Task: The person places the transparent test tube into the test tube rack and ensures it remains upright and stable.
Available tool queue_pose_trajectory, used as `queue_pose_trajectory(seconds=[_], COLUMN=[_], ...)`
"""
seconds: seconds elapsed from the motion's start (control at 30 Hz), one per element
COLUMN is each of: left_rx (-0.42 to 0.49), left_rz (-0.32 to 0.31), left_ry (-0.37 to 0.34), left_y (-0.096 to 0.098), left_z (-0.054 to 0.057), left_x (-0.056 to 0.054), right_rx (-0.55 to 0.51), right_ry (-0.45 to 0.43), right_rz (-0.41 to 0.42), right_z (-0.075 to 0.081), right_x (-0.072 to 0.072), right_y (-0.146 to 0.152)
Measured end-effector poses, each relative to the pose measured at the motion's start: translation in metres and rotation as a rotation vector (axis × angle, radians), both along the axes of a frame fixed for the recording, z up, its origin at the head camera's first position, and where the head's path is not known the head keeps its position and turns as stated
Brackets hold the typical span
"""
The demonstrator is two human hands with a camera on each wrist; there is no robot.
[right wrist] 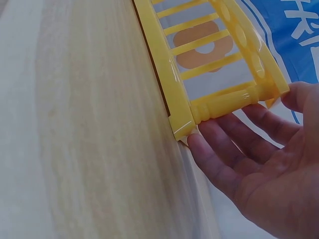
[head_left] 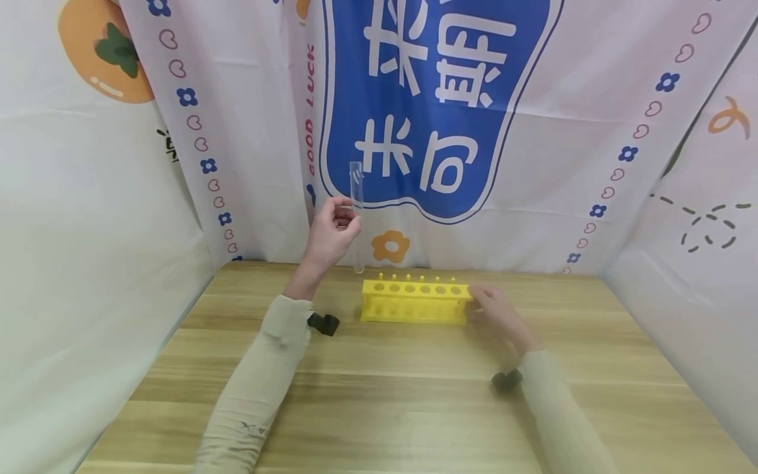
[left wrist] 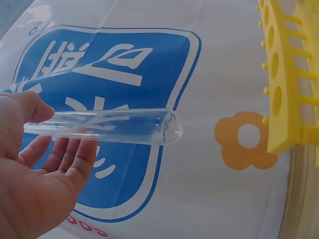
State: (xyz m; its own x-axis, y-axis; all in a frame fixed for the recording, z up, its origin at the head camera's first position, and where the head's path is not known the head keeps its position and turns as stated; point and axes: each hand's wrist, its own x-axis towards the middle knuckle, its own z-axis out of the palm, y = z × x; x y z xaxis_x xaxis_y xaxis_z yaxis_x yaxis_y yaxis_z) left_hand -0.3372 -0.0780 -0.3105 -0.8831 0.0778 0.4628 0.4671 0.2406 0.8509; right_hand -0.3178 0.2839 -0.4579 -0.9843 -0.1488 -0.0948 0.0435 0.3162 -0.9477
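Observation:
My left hand point(head_left: 333, 236) holds a clear glass test tube point(head_left: 356, 181) upright between thumb and fingers, above the back edge of the table. In the left wrist view the test tube point(left wrist: 144, 127) looks empty, its rounded closed end pointing towards the rack. A yellow test tube rack point(head_left: 414, 298) stands on the table, with a row of round holes on top and pegs along its back. My right hand point(head_left: 502, 315) grips the rack's right end. In the right wrist view the thumb touches its upper plate, and the fingers point(right wrist: 224, 144) bend around the end post.
The wooden table point(head_left: 367, 395) ends at a printed white cloth backdrop point(head_left: 260, 131) just behind the rack. White cloth also hangs at the left and right sides. Black wrist cameras point(head_left: 324, 323) sit at both cuffs.

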Motion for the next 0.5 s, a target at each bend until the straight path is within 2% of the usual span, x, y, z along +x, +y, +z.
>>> queue_pose_trajectory(seconds=[0.2, 0.23, 0.33, 0.5], left_rx=[0.047, 0.056, 0.074, 0.061], left_rz=[-0.027, -0.030, -0.040, -0.038], left_ry=[-0.007, -0.001, 0.001, -0.016], left_y=[0.006, 0.007, 0.011, 0.016], left_z=[-0.010, -0.015, -0.022, -0.029], left_x=[-0.002, -0.006, -0.006, -0.005], right_rx=[0.018, 0.012, -0.006, 0.031], right_ry=[-0.017, -0.021, -0.035, -0.028], right_rz=[-0.011, -0.013, -0.016, -0.020], right_z=[0.001, 0.001, 0.003, 0.003], right_x=[0.001, 0.001, 0.002, 0.003], right_y=[0.000, -0.001, -0.002, -0.001])
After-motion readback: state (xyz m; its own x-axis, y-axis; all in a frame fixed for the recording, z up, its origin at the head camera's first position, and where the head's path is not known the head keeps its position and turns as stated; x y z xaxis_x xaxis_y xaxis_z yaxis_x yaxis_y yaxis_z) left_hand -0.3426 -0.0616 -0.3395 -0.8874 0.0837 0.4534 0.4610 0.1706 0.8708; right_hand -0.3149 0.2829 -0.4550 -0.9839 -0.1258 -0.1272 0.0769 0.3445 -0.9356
